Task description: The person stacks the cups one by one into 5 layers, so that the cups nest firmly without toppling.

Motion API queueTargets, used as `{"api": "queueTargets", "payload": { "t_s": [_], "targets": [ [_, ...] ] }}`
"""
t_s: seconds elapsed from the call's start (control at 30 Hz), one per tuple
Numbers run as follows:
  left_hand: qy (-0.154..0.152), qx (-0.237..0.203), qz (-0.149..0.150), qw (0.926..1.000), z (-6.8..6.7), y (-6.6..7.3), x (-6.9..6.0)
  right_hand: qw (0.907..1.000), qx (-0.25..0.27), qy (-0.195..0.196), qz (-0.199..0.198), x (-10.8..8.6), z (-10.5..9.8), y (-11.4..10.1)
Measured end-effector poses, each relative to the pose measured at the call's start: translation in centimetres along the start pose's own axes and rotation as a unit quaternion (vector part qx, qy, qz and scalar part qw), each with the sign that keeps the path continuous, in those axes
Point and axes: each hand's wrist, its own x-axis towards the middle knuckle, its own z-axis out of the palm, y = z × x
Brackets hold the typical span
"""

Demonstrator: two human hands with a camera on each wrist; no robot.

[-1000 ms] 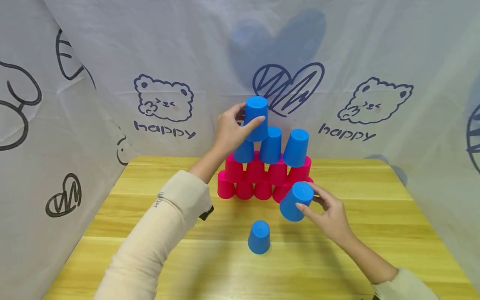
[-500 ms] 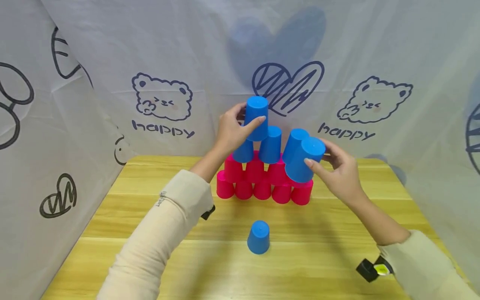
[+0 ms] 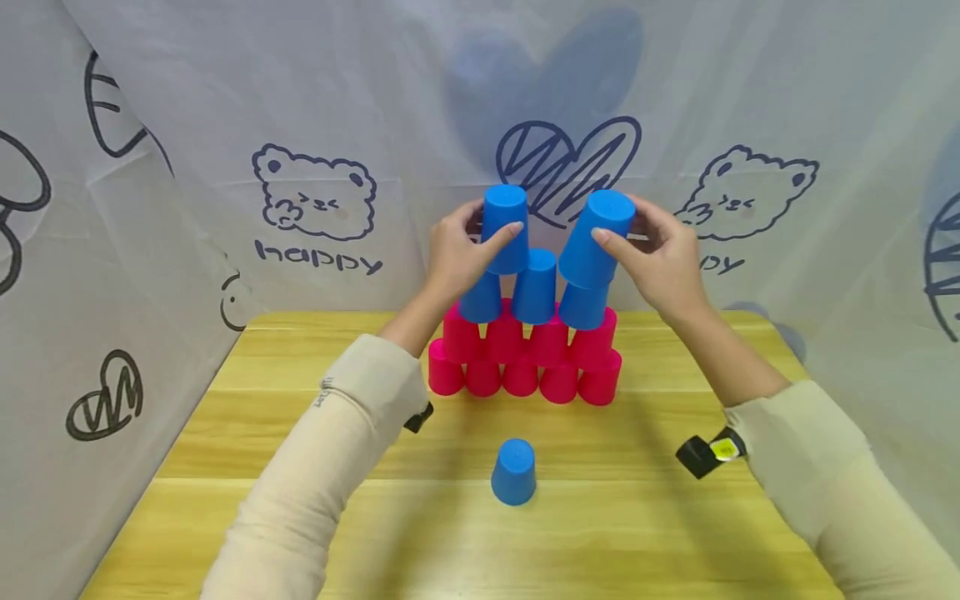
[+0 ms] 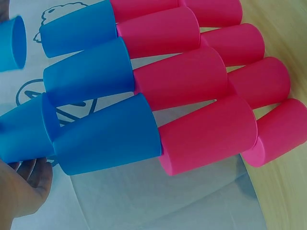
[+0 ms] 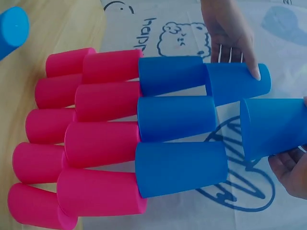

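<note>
My left hand grips an upside-down blue cup at the top left of a cup stack, thumb across its front. That cup meets the tops of the left blue cup and middle blue cup. My right hand holds another blue cup, slightly tilted, above the right blue cup. In the right wrist view, the cup in my right hand hangs apart from the row beneath. Those three blue cups stand on red cups, themselves above a bottom row of red cups.
One loose blue cup stands upside down on the wooden table, in front of the stack. Behind the table hangs a white cloth with drawings. A black device is strapped at the right wrist.
My right hand has lifted its blue cup from in front of the red cups to above the right blue cup. The left hand stays at its cup.
</note>
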Motion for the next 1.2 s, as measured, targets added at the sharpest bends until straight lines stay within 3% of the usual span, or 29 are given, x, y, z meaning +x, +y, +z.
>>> {"api": "queueTargets", "payload": {
  "t_s": [0.3, 0.57, 0.87, 1.03, 1.2],
  "targets": [
    [-0.003, -0.002, -0.016, 0.9999, 0.3, 0.4, 0.3, 0.9992, -0.004, -0.013, 0.038, 2.6, 1.0, 0.7],
    [-0.004, -0.006, -0.025, 0.9997, 0.6, 0.4, 0.2, 0.9968, -0.010, -0.023, 0.076, 3.3, 1.5, 1.3],
    [0.003, 0.001, -0.027, 0.9996, 0.4, 0.1, -0.1, 0.9958, -0.015, -0.022, 0.087, 3.6, 2.3, 1.7],
    [0.018, -0.043, -0.023, 0.9986, -0.5, -0.4, -0.8, 0.9956, -0.023, -0.036, 0.083, 3.5, 2.4, 1.9],
    [0.013, -0.063, -0.032, 0.9974, -1.3, -1.5, -2.6, 0.9957, -0.022, -0.044, 0.078, 3.5, 2.5, 2.2]
  ]
}}
